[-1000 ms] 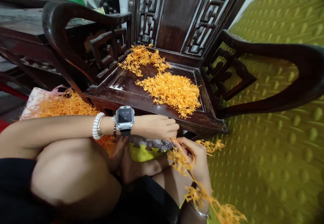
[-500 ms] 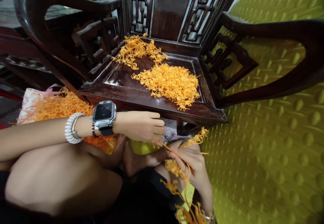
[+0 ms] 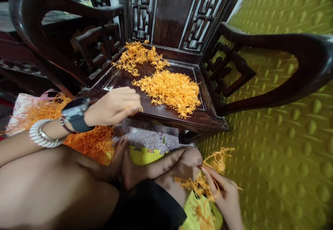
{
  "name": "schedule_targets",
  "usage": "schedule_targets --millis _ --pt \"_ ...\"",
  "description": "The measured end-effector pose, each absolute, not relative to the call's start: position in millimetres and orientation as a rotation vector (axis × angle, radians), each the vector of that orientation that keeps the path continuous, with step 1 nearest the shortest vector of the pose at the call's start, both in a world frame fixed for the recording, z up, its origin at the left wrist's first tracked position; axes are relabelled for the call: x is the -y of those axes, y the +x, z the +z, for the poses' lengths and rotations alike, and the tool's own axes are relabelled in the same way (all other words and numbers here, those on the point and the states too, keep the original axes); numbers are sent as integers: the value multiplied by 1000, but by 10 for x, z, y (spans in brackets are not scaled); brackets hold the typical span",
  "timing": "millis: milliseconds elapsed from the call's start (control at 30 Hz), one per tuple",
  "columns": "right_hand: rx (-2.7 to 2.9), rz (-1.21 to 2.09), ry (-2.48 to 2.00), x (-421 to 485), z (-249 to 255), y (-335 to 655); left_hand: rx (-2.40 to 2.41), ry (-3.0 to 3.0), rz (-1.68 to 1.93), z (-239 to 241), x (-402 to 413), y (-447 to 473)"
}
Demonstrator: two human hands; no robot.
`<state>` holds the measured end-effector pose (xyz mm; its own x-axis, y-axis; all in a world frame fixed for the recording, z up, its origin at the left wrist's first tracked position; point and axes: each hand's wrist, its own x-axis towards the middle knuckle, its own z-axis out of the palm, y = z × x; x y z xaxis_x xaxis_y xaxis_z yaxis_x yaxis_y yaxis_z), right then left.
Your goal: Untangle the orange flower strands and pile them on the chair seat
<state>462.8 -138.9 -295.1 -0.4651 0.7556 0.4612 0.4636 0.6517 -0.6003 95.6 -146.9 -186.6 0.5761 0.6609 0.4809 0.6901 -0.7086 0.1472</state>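
My left hand (image 3: 114,107), wearing a watch and bracelets, is closed in front of the chair seat. A bit of orange plastic piece (image 3: 142,109) pokes out at its fingertips; the rest is hidden by the fingers. Down at the right, my right hand (image 3: 225,192) pinches an orange plastic sprig (image 3: 218,161) with thin stems and curly tips. More orange tips dangle below that hand over my leg. On the seat lies a large heap of small orange pieces (image 3: 174,89), with a looser heap (image 3: 140,54) behind it.
The dark carved wooden chair (image 3: 166,119) has curved arms on both sides. A bag (image 3: 19,110) and a mass of orange stems (image 3: 88,141) are at the left. Yellow padded matting (image 3: 281,160) covers the right side. My bare legs are folded below.
My left hand has moved left and up, away from my right hand, with a small orange piece in its fingers. My right hand has moved right and down with the sprig.
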Motion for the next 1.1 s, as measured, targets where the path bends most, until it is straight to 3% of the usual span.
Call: schedule_targets --millis 100,433,667,933,1100 --pt "2140 488 -1059 1310 -3015 4741 1568 -2644 -973 -1858 1442 874" --pt "1887 668 -1122 1332 -3092 4245 2114 -2264 -422 -2140 1029 1108" --pt "1746 1099 -1074 1434 -3258 4097 2340 -2072 -227 -2279 776 1334" --pt "1695 1384 -826 1401 -3240 3866 2201 -2189 -427 -2217 796 1347" --pt "1467 1538 -624 1376 -2960 3597 1584 -3099 -781 -2013 1040 1487"
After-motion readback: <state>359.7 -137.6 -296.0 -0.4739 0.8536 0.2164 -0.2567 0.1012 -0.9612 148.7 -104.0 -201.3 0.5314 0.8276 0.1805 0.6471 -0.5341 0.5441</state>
